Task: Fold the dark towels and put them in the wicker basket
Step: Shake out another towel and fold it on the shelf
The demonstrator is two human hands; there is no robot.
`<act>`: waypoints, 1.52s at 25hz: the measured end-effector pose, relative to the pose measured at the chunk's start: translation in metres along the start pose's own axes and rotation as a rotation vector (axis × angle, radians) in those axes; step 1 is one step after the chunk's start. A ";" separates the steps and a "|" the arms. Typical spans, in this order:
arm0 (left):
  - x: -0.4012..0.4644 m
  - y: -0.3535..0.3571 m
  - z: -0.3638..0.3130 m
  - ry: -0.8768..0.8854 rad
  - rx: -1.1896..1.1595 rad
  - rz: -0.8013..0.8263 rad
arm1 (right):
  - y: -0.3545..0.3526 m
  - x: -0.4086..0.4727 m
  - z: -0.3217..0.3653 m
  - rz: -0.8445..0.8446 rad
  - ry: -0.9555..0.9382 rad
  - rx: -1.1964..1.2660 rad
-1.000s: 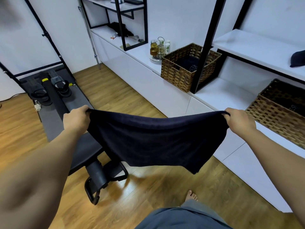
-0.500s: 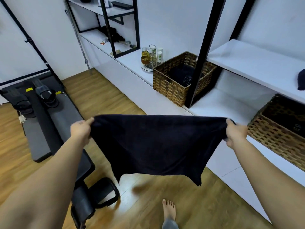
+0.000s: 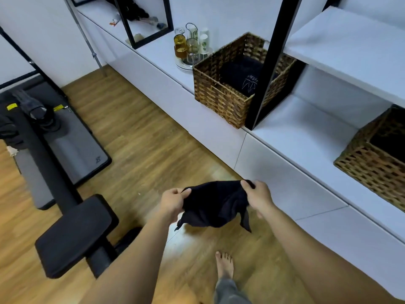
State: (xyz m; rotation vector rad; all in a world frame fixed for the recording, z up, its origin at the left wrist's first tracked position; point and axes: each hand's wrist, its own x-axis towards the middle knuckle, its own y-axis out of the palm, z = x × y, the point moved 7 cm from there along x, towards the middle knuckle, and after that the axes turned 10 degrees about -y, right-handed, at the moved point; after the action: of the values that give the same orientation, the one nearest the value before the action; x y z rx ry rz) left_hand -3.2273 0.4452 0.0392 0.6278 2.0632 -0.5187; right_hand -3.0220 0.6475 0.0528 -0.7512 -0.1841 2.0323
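A dark towel [image 3: 215, 205] hangs bunched in the air above the wooden floor, held between both hands. My left hand [image 3: 173, 202] pinches its left top edge. My right hand [image 3: 258, 197] grips its right top edge. The two hands are close together and the cloth sags in loose folds between them. A wicker basket [image 3: 217, 95] stands on the white counter ahead, with a dark folded cloth bearing a pale print inside it.
A second wicker basket [image 3: 368, 167] sits at the right edge on the same white counter [image 3: 306, 141]. A tray of glass bottles [image 3: 190, 47] stands left of the first basket. A black post [image 3: 269, 62] crosses it. A black exercise bench [image 3: 74, 233] stands at my left.
The towel was stretched wide between my hands; now my hands have come close together and lower, so the cloth is bunched. The view has tilted down.
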 end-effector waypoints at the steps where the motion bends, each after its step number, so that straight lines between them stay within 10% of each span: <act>1: -0.002 0.015 0.001 0.039 0.048 0.022 | 0.018 -0.007 0.010 0.082 -0.071 -0.066; 6: -0.045 0.058 -0.019 0.338 0.225 0.006 | 0.063 -0.037 0.045 0.164 -0.256 -0.124; 18: -0.165 -0.007 -0.054 0.647 0.127 0.128 | 0.071 -0.172 0.139 0.291 -0.181 0.924; 25: -0.251 -0.063 -0.099 0.962 0.351 -0.008 | -0.006 -0.186 0.147 0.027 -0.591 0.133; 38: -0.367 -0.114 -0.122 1.163 0.398 0.023 | 0.001 -0.228 0.112 0.321 -0.795 -0.946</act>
State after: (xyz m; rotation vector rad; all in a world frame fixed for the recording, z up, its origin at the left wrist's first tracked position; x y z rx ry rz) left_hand -3.2003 0.3391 0.4276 1.4240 3.0369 -0.6328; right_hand -3.0003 0.4792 0.2416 -0.4613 -1.6451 2.4269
